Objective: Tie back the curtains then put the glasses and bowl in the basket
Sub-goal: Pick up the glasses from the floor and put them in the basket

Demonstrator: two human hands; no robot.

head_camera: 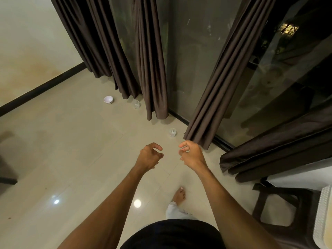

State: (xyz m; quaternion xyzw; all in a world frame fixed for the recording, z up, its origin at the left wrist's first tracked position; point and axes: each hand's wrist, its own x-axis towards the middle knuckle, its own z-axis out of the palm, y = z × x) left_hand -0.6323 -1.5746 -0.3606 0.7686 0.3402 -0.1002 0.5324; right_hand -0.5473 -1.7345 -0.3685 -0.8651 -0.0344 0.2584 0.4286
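A person stands on a pale tiled floor (pixel 71 150) facing a glass door (pixel 194 60), with both bare arms stretched forward. The left hand (pixel 150 156) hangs palm down, its fingers half curled with a clear gap to the thumb, and it holds nothing. The right hand (pixel 192 155) is close beside it. Its fingers are also loosely curled, the forefinger bent toward the thumb, and nothing is visibly in its grasp.

Just beyond the right hand's knuckles hangs the lower hem of a dark brown curtain (pixel 215 87); I cannot tell whether the fingers touch it. A second curtain (pixel 150 69) hangs further ahead of the left hand, and a third curtain (pixel 93 42) is beyond that, to the left. All three hang loose.

A clear glass (pixel 172 132) stands on the floor just ahead of the two hands, between them. Another glass (pixel 136 104) stands further ahead of the left hand, beside the second curtain's hem. A small white bowl (pixel 108 99) sits upright just left of that glass.

Behind the right hand and off to its right stands a dark stool (pixel 287 212).
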